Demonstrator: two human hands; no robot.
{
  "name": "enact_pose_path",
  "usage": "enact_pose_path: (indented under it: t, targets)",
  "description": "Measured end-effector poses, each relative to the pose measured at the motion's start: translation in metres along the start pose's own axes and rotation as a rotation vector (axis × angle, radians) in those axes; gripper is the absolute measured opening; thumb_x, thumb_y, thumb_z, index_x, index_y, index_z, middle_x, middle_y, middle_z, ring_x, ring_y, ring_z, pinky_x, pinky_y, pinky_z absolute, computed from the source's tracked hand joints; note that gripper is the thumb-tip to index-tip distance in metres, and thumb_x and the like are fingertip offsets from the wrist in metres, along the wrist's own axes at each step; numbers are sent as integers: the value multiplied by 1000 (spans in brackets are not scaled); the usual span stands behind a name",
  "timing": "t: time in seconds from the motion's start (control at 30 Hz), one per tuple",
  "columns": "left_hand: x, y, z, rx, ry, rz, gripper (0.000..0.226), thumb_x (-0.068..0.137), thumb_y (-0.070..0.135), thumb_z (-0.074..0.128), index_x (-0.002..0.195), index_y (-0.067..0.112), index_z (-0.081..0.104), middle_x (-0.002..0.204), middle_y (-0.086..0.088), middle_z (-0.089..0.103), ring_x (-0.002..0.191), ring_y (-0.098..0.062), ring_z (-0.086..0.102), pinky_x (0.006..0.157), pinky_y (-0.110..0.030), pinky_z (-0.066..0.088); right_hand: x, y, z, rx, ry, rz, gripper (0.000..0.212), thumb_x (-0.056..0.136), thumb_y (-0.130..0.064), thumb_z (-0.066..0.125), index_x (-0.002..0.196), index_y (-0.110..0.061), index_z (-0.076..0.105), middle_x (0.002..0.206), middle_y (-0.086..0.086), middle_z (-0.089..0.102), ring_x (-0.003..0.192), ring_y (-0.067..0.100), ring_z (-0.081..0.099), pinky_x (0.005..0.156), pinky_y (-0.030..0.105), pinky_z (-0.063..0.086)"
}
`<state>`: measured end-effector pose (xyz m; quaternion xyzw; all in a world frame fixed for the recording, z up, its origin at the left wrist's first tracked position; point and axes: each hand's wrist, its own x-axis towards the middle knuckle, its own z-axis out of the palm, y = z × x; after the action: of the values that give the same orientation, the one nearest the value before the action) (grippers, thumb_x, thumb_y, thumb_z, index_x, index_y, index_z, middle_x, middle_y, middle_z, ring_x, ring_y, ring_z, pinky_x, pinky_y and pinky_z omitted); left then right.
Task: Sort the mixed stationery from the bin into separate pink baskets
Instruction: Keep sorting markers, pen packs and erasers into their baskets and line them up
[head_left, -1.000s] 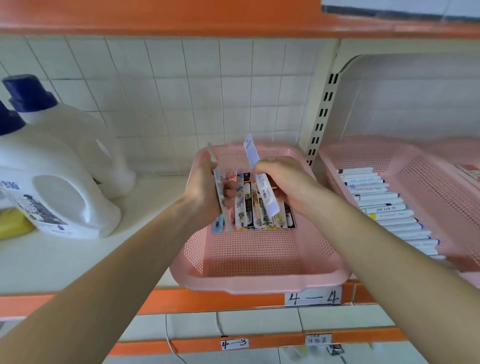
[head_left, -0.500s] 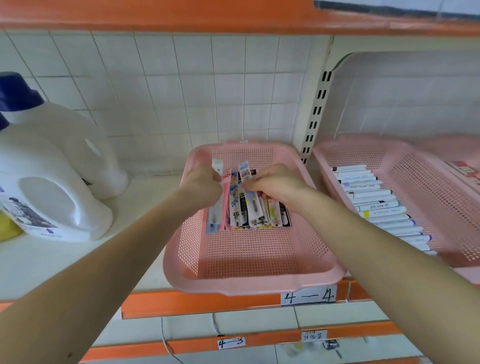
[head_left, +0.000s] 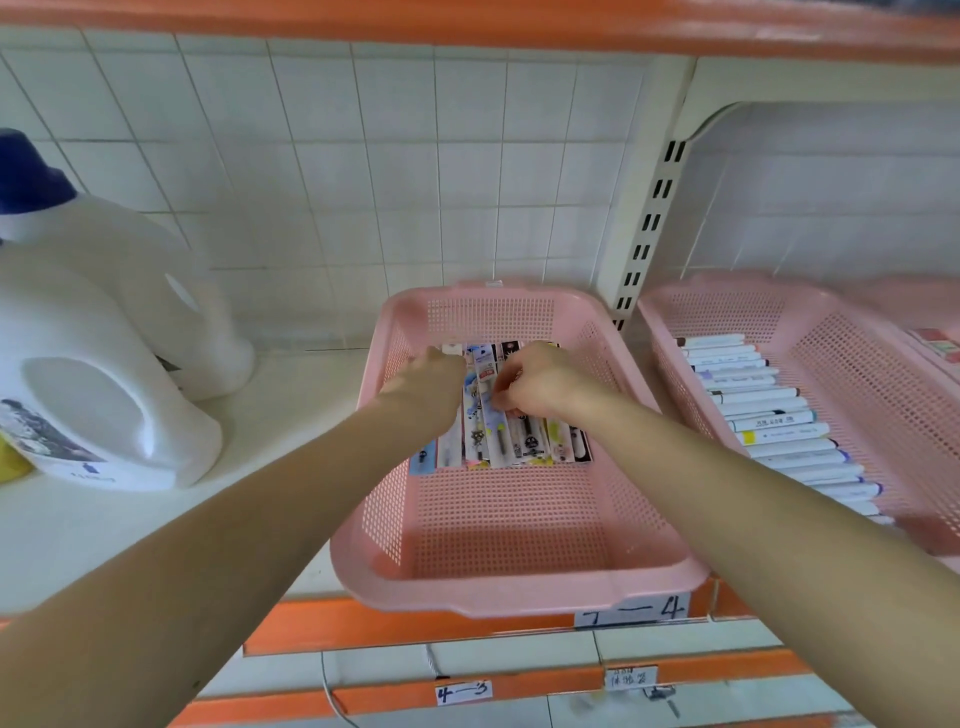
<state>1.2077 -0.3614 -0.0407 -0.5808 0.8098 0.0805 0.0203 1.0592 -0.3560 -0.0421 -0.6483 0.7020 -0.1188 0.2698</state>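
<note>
Pen packs (head_left: 525, 442) lie in a row across far half of pink basket (head_left: 519, 597). Right hand (head_left: 540, 383), fingers curled, pinches one mid-row. Left hand (head_left: 432, 382) rests on leftmost packs; its grip can't be told.

The pink basket (head_left: 519, 597) before you was moulded plastic, with perforated walls and floor under a smooth, matt rim. The packets (head_left: 530, 441) in it showed glossy printed film. The markers (head_left: 779, 447) in the neighbouring basket (head_left: 857, 374) had smooth white plastic barrels. To your left, the detergent bottle (head_left: 104, 364) was white plastic with a soft sheen. The wall tiles (head_left: 363, 182) were glazed, and the shelf label (head_left: 631, 608) was paper.
</note>
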Motion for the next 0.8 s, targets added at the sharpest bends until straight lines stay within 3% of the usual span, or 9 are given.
enact_pose_path:
  t: [0.07,0.13,0.23,0.33,0.43,0.57,0.7,0.8]
  targets:
    - [-8,1,-7,75,13,77,21,103,23,52,117,8,52,112,-14,51,103,-33,57,77,-38,42,-3,1,-1,-43,36,-36,13,85,-14,74,98,-15,74,97,0,69,91,17,63,69,21,45]
    - [-18,-2,-15,249,-31,207,40,100,45,52,124,13,51,116,-10,55,107,-31,57,87,-38,40,-7,4,-10,-85,14,-118,21,83,-19,78,103,-20,73,100,-3,65,93,16,60,73,23,45]
    - [-31,-9,-17,403,-157,307,56,91,58,58,129,19,47,106,0,51,104,-26,56,92,-38,35,-16,9,-21,-349,-175,-262,68,72,-38,85,133,-26,57,132,-2,52,120,19,50,98,31,44]
    - [-33,-12,-11,401,-212,300,53,91,51,64,130,20,46,111,-2,52,103,-24,56,86,-36,33,-26,13,-15,-561,-284,-357,99,71,-47,84,152,-24,32,161,-7,23,146,17,22,118,36,25]
    - [-32,-10,-5,398,-180,282,42,93,41,65,125,17,51,118,-3,56,107,-24,58,87,-34,37,-27,15,-5,-557,-281,-385,98,76,-43,81,155,-24,27,164,-9,14,148,16,18,119,34,23]
    - [-30,-10,-1,449,-109,260,23,97,25,61,117,13,57,114,-5,59,99,-26,62,84,-34,43,-23,14,-1,-532,-226,-411,90,79,-43,78,153,-22,31,161,-9,24,144,18,28,115,38,31]
    - [-33,-7,-7,360,-213,252,56,88,56,65,121,13,53,109,-5,56,98,-27,60,76,-32,40,-23,21,0,-488,-221,-429,91,79,-41,79,153,-18,31,161,-5,25,145,18,28,117,34,28]
    - [-31,-8,-3,408,-243,243,59,85,56,70,123,13,53,114,-4,57,103,-27,61,80,-35,42,-24,23,0,-507,-226,-448,86,83,-35,77,153,-19,32,162,-4,23,146,19,25,115,29,23]
